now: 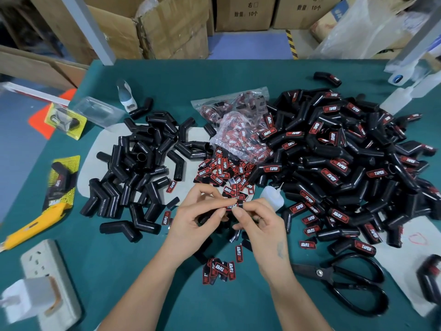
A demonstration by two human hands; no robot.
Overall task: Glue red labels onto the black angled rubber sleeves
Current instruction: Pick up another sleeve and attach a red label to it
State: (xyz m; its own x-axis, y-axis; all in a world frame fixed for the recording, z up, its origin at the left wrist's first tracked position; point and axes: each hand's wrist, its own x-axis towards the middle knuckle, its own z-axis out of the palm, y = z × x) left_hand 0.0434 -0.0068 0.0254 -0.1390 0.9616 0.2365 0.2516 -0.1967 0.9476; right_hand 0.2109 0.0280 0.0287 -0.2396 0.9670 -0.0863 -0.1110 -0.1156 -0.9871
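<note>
Head view: both hands pinch one label over the table.
Left hand point(202, 216) and right hand point(256, 220) clamp fingertips on the label point(232, 206), between bare sleeves point(140, 163) and labelled sleeves point(346, 163).

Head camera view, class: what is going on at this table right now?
A person is working at a green table, gluing labels onto rubber sleeves. The left hand and right hand together pinch one red label over a dark piece held between them. A pile of plain black sleeves lies on the left, and a much larger pile of labelled sleeves on the right. Loose labels and a small glue bottle sit just beyond the hands.
</note>
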